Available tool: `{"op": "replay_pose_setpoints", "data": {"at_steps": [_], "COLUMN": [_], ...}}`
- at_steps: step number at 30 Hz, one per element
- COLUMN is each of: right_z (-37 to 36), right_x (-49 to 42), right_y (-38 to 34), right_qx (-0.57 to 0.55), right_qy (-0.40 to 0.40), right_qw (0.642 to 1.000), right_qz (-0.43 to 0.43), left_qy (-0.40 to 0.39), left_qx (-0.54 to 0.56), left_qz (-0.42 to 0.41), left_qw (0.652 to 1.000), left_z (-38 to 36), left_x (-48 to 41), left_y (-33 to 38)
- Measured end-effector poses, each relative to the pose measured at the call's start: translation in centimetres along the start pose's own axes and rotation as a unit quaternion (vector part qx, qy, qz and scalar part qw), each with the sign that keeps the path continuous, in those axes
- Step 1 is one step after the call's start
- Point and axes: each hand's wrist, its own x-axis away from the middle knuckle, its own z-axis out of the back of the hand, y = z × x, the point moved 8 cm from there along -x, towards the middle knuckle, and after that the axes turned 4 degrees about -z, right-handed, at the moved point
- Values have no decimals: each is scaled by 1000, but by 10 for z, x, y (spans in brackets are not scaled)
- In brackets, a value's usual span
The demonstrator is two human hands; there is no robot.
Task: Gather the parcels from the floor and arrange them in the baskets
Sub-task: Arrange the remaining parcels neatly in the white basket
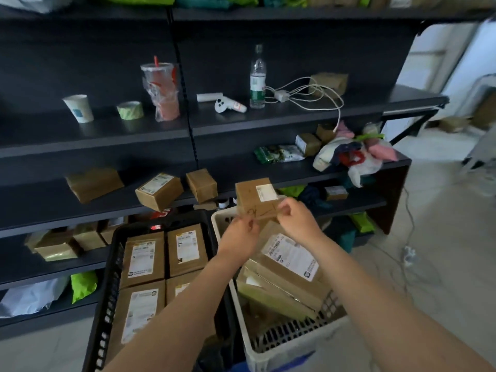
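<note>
Both my hands hold one small brown cardboard parcel [255, 197] with a white label, above the far end of the white basket [279, 347]. My left hand [239, 237] pinches its lower left edge and my right hand [298, 221] grips its lower right edge. The white basket holds several brown labelled parcels [287, 264], some tilted. To its left, the black basket [107, 291] holds several flat brown parcels [142, 259] laid side by side.
Dark shelving [161, 130] stands right behind the baskets, with more brown parcels [158, 191], cups, a bottle [257, 76], a cable and bags on it. Pale floor [442, 237] with a white cable lies to the right.
</note>
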Motion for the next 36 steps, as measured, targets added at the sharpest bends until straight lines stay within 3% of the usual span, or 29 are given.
{"op": "replay_pose_setpoints", "data": {"at_steps": [6,13,20,24,30,36], "right_z": [10,7,-1,-19,-72,-91], "right_x": [3,-51,-133,-161,-189,-181], "right_y": [39,62,81,98,131,137], "right_qx": [13,-16,-26,-48,-82,-124], "right_qy": [-25,-99,-181,-221,-247,-235], "right_qw": [999,994,982,970,953,931], "right_qz": [-36,-41,-40,-92,-155,-251], "left_qy": [12,85,173,199,208,170], "left_qx": [-3,-7,45,93,163,306], "left_qz": [35,170,312,384,414,482], "left_qw": [999,982,933,897,871,803], "left_z": [-16,-12,-17,-20,-23,-56], "left_x": [5,-18,-44,-57,-78,-98], "left_y": [-3,-31,-43,-59,-102,-156]}}
